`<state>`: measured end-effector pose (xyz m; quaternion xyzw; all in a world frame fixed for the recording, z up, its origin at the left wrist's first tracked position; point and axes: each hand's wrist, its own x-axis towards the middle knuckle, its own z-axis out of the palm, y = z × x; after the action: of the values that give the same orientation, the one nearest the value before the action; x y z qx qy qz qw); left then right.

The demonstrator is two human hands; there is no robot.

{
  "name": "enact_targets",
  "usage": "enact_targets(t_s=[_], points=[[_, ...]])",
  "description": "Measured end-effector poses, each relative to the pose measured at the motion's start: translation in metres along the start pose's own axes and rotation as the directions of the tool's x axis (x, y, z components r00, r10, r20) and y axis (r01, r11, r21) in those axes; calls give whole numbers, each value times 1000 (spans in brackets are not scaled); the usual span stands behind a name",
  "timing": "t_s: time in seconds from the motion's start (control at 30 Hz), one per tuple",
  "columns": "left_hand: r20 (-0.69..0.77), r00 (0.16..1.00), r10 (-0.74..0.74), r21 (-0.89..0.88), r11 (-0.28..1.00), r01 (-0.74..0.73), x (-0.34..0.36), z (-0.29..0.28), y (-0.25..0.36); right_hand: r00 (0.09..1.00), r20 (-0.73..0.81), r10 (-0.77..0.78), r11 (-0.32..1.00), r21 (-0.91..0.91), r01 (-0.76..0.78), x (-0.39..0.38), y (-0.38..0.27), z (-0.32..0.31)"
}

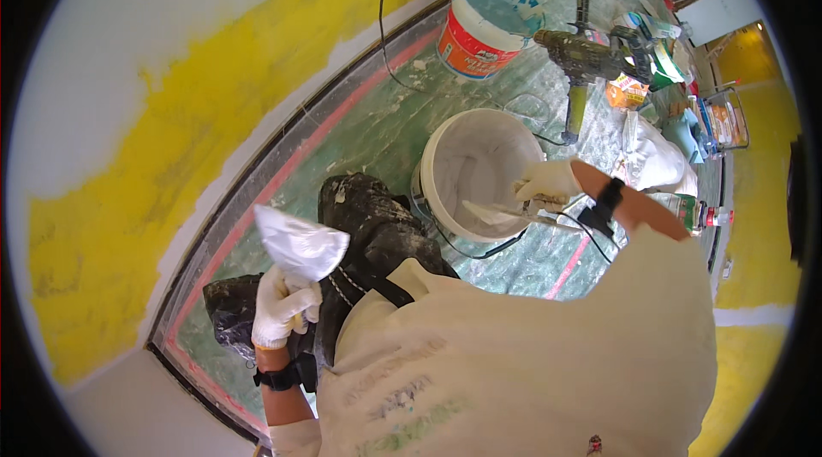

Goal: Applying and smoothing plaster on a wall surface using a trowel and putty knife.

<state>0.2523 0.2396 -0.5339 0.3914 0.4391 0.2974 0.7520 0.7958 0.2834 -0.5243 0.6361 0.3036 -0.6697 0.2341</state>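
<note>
Yellow wall (pixel 205 123) with pale patches across upper left; dusty green floor covering (pixel 338 136) through middle. Left gloved hand (pixel 285 310), lower left of centre, fingers curled around handle of silver-bladed scraper (pixel 301 243), blade above fist in frame. Right gloved hand (pixel 550 180), right of centre, fingers closed around pale-bladed tool (pixel 490 214), blade across mouth of white bucket (pixel 462 144) near frame centre. Red-and-white bucket (pixel 479 53) at upper centre; dusty power tool (pixel 572 57) just right of it.
</note>
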Motion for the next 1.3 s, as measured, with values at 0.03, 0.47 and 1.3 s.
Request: enact_targets(t_s=[0.03,0.47,1.3], points=[[15,999,-43,58,997,42,7,7,8,972,-185,-145,989,-33,141,-11,10,11],[523,802,-290,308,941,140,75,26,35,101,-486,-868,328,-409,851,-35,-40,107],[52,494,868,847,223,-482,29,-69,22,183,-110,-977,-64,969,237,133,-312,264]])
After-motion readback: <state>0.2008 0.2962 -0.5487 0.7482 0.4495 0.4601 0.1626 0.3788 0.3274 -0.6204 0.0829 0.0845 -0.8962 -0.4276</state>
